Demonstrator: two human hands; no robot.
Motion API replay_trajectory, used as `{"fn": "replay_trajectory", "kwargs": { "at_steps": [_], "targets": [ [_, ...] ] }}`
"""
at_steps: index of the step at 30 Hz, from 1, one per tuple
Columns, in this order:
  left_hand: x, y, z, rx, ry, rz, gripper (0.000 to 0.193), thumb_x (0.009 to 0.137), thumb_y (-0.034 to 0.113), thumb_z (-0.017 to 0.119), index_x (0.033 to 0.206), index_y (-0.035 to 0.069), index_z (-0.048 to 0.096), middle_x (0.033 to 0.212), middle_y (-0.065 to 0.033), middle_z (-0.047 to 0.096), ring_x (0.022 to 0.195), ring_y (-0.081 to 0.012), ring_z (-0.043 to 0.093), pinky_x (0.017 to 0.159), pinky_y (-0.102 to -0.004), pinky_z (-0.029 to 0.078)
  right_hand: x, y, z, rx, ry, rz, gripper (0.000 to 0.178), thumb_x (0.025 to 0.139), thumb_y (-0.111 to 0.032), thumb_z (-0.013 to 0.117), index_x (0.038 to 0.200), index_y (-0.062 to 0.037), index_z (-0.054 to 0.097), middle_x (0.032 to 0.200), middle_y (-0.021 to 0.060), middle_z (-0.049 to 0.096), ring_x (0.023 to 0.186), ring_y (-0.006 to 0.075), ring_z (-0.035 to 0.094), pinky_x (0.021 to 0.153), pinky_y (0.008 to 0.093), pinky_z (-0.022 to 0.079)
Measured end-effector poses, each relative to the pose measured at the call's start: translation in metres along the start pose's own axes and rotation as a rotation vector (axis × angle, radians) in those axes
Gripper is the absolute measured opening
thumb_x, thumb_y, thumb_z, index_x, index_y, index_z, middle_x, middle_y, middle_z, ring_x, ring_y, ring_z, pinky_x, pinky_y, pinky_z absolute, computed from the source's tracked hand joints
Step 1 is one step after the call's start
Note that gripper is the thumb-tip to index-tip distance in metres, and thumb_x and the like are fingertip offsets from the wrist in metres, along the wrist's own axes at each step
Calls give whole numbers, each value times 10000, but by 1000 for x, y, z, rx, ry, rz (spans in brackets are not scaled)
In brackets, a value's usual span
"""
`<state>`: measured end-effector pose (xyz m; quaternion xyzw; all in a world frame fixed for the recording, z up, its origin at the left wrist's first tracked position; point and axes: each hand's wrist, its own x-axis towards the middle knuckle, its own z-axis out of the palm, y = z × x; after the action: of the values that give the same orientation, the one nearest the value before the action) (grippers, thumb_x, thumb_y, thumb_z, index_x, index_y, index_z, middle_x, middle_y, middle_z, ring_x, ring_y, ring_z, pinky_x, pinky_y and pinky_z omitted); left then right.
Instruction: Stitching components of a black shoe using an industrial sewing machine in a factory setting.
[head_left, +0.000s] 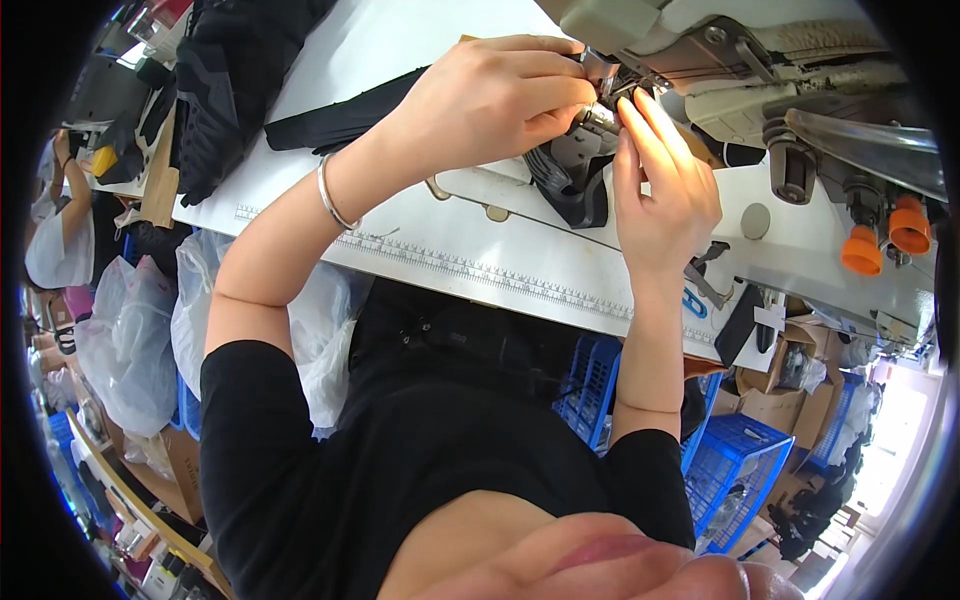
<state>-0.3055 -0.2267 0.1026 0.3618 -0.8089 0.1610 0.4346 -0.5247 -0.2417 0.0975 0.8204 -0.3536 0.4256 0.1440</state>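
My left hand [500,100] is at the sewing machine [690,60], fingers bent and closed on a black fabric piece [345,112] that trails left over the white table. Its fingertips are beside the metal presser foot area [600,70]. From the right, my right hand [668,195] reaches in with fingers stretched out, their tips at the same spot. A curved black piece [575,190] lies below the machine's cylindrical metal part, between the two hands. The fabric right at the needle is mostly hidden by my fingers.
A dark pile of sewn pieces [225,90] lies at the table's far left. A printed ruler [480,268] runs along the front edge. Orange knobs [862,250] hang at the right. Plastic bags [125,340], blue crates [735,470] and another person's arm [75,200] are around.
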Motion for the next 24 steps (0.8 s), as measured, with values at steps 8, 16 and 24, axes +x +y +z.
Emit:
{"fn": "replay_trajectory", "kwargs": {
  "at_steps": [8, 16, 24],
  "targets": [
    [3, -25, -31, -907, -111, -588, 136, 967, 48, 693, 1059, -6, 777, 1061, -136, 777, 1065, -219, 737, 893, -315, 582, -9, -1, 1, 81, -69, 114, 270, 853, -140, 772, 1122, -153, 783, 1166, -11, 742, 836, 186, 675, 787, 313, 508],
    [-10, -54, -8, -77, -233, 85, 599, 812, 58, 680, 1403, 115, 601, 1397, -94, 618, 1345, -311, 536, 1168, -432, 413, -17, -55, -1, 223, -70, 107, 400, 875, -177, 765, 1268, -122, 715, 918, 5, 650, 913, 186, 594, 954, 384, 389],
    [-16, -8, 2, -8, 34, 206, 456, 695, 4, 708, 1149, -27, 702, 1159, -109, 661, 1145, -324, 680, 861, -394, 609, -16, -21, -8, 78, -59, 119, 266, 875, -166, 769, 1139, -200, 779, 915, -46, 637, 959, 156, 578, 1087, 424, 325]
  ]
}}
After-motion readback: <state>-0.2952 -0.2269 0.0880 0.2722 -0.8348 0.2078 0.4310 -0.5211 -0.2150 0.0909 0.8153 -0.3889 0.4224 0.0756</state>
